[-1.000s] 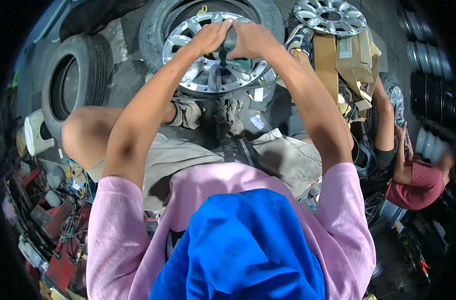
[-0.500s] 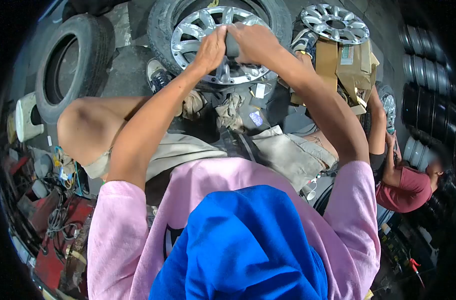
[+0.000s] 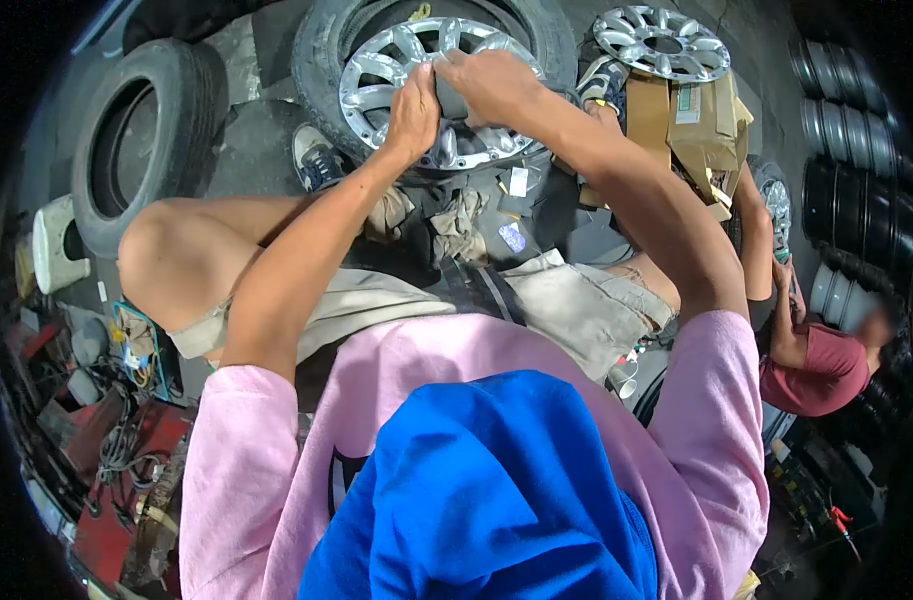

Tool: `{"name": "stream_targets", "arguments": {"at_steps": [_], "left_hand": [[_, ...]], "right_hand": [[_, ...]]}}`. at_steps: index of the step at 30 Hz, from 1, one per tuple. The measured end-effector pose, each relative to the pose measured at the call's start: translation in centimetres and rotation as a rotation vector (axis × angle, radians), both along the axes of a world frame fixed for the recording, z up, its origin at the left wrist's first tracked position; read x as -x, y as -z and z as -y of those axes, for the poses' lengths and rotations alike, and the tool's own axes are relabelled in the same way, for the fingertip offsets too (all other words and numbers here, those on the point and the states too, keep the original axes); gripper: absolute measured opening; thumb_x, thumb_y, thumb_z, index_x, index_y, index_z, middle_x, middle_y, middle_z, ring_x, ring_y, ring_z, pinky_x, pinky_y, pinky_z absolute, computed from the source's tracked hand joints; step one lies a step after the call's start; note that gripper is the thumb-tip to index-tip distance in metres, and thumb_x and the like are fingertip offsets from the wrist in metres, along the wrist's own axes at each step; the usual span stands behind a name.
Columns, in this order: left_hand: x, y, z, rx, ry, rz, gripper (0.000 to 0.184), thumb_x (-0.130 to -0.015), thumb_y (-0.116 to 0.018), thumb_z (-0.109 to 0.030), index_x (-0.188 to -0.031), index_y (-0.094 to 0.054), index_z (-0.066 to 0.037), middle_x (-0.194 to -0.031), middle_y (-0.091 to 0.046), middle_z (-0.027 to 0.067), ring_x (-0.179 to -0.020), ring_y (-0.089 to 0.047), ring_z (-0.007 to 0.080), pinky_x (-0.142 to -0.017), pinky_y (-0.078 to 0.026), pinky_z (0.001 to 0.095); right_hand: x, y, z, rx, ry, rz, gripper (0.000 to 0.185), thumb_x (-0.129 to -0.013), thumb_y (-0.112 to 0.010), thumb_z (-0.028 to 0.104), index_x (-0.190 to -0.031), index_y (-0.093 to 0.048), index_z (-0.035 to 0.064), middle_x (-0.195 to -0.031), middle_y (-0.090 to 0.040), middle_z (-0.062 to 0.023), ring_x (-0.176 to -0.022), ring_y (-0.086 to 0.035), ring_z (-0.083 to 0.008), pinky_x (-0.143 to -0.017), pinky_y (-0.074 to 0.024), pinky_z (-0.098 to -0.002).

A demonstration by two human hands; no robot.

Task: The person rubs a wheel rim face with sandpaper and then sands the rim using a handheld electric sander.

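A silver multi-spoke alloy wheel rests on a tyre in front of me. Over its middle, my left hand has its fingers pressed together, their tips meeting my right hand. My right hand is closed, fingers bent down toward the spokes. Between the hands shows a dark grey sheet that looks like sandpaper; both hands seem to grip it. The fingertips and the wheel's hub are partly hidden.
A second silver wheel lies on a cardboard box. A tyre stands at left. Rags lie between my legs. At right, a person in a red shirt works near stacked rims. Tools and cables clutter the left.
Both hands and the grey sheet have shifted slightly left over the wheel, staying together. The wheel keeps nearly the same place; the view has moved a little.
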State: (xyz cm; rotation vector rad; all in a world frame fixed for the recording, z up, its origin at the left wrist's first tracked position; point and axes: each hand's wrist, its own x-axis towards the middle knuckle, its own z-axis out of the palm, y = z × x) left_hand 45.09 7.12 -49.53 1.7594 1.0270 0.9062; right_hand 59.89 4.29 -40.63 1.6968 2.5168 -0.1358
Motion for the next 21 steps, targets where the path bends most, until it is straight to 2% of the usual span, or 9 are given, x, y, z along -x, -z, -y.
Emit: {"name": "stream_targets", "arguments": {"at_steps": [6, 7, 10, 14, 16, 18, 19, 21], "left_hand": [[0.0, -2.3, 3.8, 0.192, 0.008, -0.06, 0.058, -0.111, -0.022, -0.042, -0.116, -0.059, 0.003, -0.105, -0.063, 0.0358, -0.104, -0.054, 0.0588, -0.086, -0.042, 0.0578], [0.0, -1.4, 4.1, 0.126, -0.001, -0.039, 0.057, -0.112, -0.022, -0.042, -0.117, -0.059, 0.002, -0.104, -0.064, 0.0353, -0.105, -0.054, 0.058, -0.085, -0.043, 0.0572], [0.3, -0.2, 2.6, 0.136, 0.008, -0.066, 0.057, -0.112, -0.023, -0.041, -0.117, -0.059, 0.002, -0.104, -0.064, 0.035, -0.105, -0.055, 0.0576, -0.086, -0.044, 0.0564], [-0.1, -0.5, 0.8, 0.112, -0.034, 0.012, 0.057, -0.112, -0.024, -0.042, -0.116, -0.06, 0.003, -0.109, -0.063, 0.0346, -0.108, -0.055, 0.0559, -0.09, -0.043, 0.0537], [-0.7, -1.1, 1.0, 0.075, -0.034, 0.038, 0.057, -0.111, -0.025, -0.043, -0.117, -0.06, 0.001, -0.11, -0.063, 0.0338, -0.109, -0.055, 0.0551, -0.09, -0.044, 0.0535], [-1.0, -1.7, 2.0, 0.099, -0.028, -0.08, 0.057, -0.111, -0.025, -0.043, -0.117, -0.059, 0.002, -0.107, -0.064, 0.0343, -0.108, -0.055, 0.0558, -0.09, -0.044, 0.0551], [-1.3, -2.1, 2.6, 0.098, -0.033, -0.093, 0.055, -0.111, -0.027, -0.042, -0.115, -0.059, 0.002, -0.101, -0.066, 0.0328, -0.102, -0.058, 0.0556, -0.087, -0.046, 0.0572], [-1.8, -2.8, 3.8, 0.067, 0.023, -0.106, 0.053, -0.11, -0.029, -0.042, -0.114, -0.06, 0.001, -0.098, -0.067, 0.0315, -0.099, -0.06, 0.0551, -0.086, -0.047, 0.0577]], "right_hand": [[-0.6, -1.3, 2.4, 0.085, -0.029, 0.027, 0.069, -0.064, -0.087, 0.012, -0.126, -0.058, 0.001, -0.113, -0.068, -0.0147, -0.088, -0.073, -0.0359, -0.072, -0.0601, -0.0446], [-0.6, -1.3, 2.7, 0.109, -0.026, 0.008, 0.07, -0.064, -0.087, 0.013, -0.126, -0.058, 0.0012, -0.114, -0.068, -0.0145, -0.089, -0.073, -0.0357, -0.072, -0.0601, -0.0445], [0.0, -0.7, 2.1, 0.071, 0.008, 0.008, 0.072, -0.063, -0.088, 0.013, -0.127, -0.057, 0.001, -0.114, -0.068, -0.015, -0.089, -0.073, -0.0355, -0.073, -0.0603, -0.0444], [0.1, 0.4, 0.1, -0.015, 0.006, 0.017, 0.074, -0.062, -0.09, 0.015, -0.127, -0.057, 0.0032, -0.119, -0.066, -0.0139, -0.093, -0.073, -0.035, -0.074, -0.0606, -0.0446], [-0.3, -0.8, 0.5, -0.016, 0.012, 0.042, 0.072, -0.062, -0.091, 0.014, -0.125, -0.058, 0.004, -0.122, -0.065, -0.0133, -0.095, -0.072, -0.0349, -0.076, -0.0606, -0.045], [-1.0, -1.8, 1.9, 0.016, 0.027, 0.005, 0.068, -0.064, -0.09, 0.018, -0.123, -0.059, 0.0024, -0.116, -0.068, -0.0136, -0.098, -0.072, -0.0349, -0.08, -0.0602, -0.0445], [-1.5, -2.1, 2.9, 0.02, 0.024, 0.008, 0.068, -0.064, -0.09, 0.018, -0.123, -0.059, 0.0024, -0.116, -0.068, -0.0136, -0.098, -0.072, -0.0349, -0.08, -0.0602, -0.0445], [-2.4, -2.8, 5.3, 0.091, 0.156, -0.116, 0.072, -0.066, -0.088, 0.026, -0.125, -0.056, 0.0017, -0.12, -0.067, -0.0158, -0.102, -0.069, -0.0401, -0.086, -0.0584, -0.0457]]}}
